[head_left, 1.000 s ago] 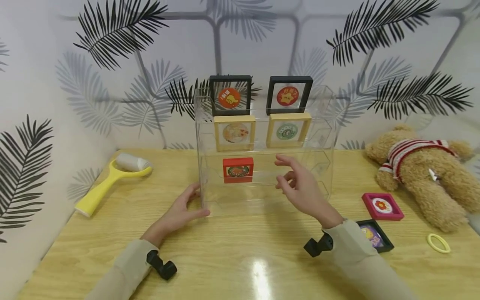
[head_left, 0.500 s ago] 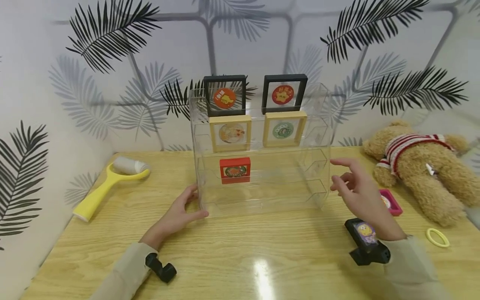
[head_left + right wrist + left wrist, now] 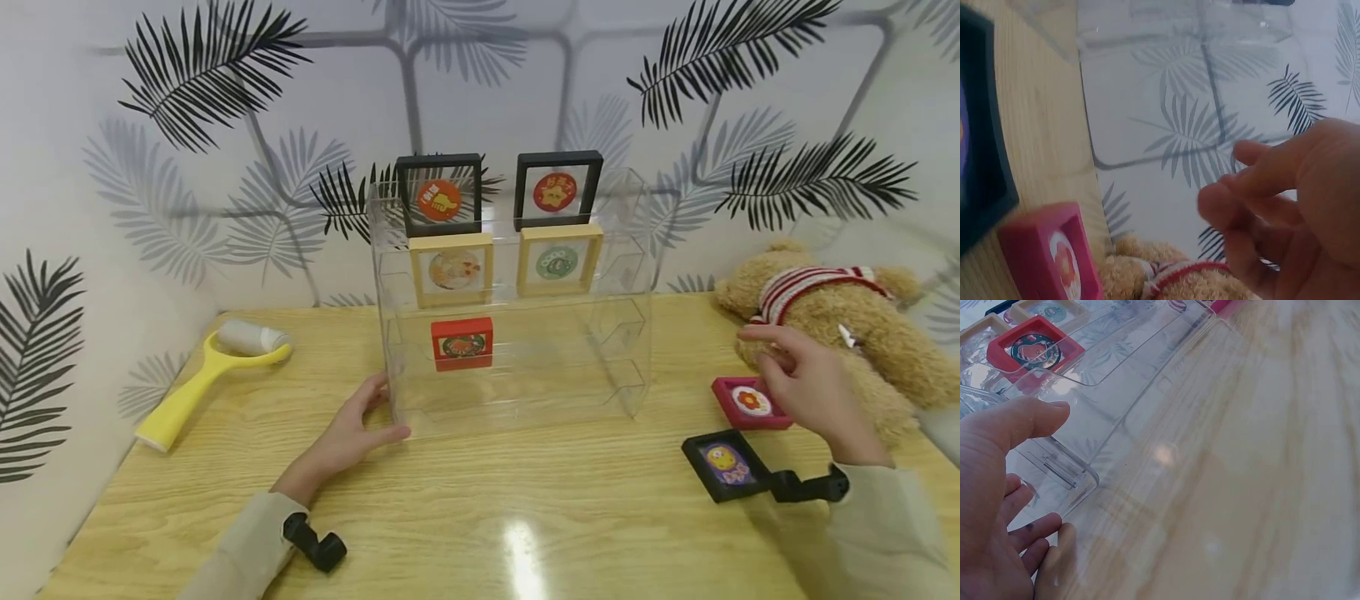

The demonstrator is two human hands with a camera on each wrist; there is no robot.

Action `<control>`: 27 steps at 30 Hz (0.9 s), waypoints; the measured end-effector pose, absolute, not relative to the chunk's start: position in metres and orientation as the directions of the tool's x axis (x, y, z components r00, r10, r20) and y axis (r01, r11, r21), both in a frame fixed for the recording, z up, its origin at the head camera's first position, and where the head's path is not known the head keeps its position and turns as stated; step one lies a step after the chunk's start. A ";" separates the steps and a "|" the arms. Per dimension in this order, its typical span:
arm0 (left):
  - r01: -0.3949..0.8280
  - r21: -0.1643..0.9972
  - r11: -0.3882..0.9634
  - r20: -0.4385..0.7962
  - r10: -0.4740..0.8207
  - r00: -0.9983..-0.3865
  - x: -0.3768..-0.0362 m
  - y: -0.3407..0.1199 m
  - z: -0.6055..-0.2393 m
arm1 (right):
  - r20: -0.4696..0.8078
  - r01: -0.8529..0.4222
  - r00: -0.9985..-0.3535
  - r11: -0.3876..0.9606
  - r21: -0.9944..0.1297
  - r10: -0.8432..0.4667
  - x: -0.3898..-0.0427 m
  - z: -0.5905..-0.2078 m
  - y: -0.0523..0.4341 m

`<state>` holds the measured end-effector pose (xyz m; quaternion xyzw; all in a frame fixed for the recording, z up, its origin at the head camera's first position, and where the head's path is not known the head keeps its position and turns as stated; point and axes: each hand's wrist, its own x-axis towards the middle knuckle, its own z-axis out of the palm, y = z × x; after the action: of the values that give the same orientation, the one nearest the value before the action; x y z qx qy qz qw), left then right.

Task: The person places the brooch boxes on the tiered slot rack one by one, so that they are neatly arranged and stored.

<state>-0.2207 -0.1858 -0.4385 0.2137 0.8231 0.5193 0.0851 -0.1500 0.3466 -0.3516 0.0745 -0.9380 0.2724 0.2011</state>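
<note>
Nearest the person, on the wooden table (image 3: 480,508), a black frame (image 3: 723,464) with a purple and yellow picture lies flat, just in front of the right wrist. A little farther, the right hand (image 3: 806,387) hovers with its fingers loosely bent and apart, holding nothing, just above and beside a pink frame (image 3: 750,402) with a flower that lies flat on the table; from the right wrist view the fingers (image 3: 1254,181) stand clear of the pink frame (image 3: 1054,256), not touching it. On the other side, the left hand (image 3: 348,433) rests against the near left corner of a clear acrylic shelf (image 3: 517,400), thumb and fingers spread and relaxed along its wall; the left wrist view shows the thumb (image 3: 1029,419) lying against the clear wall. A red frame (image 3: 462,342) stands on the shelf's middle tier, two wooden frames (image 3: 451,269) on the tier above, and two black frames (image 3: 438,194) on top. To the left lies a yellow lint roller (image 3: 202,375); to the right, behind the right hand, a teddy bear (image 3: 840,325) in a striped jumper lies against the leaf-patterned wall (image 3: 225,167).
</note>
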 end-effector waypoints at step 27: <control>0.266 0.895 0.357 0.086 0.448 -0.890 -0.220 -0.185 -0.438 | 0.016 -0.197 -0.980 0.942 -0.273 -0.200 -0.164 -0.406 0.399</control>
<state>-0.2198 -0.1850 -0.4380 0.2178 0.8192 0.5233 0.0868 -0.1642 0.3987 -0.4060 0.1007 -0.9853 0.1379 -0.0061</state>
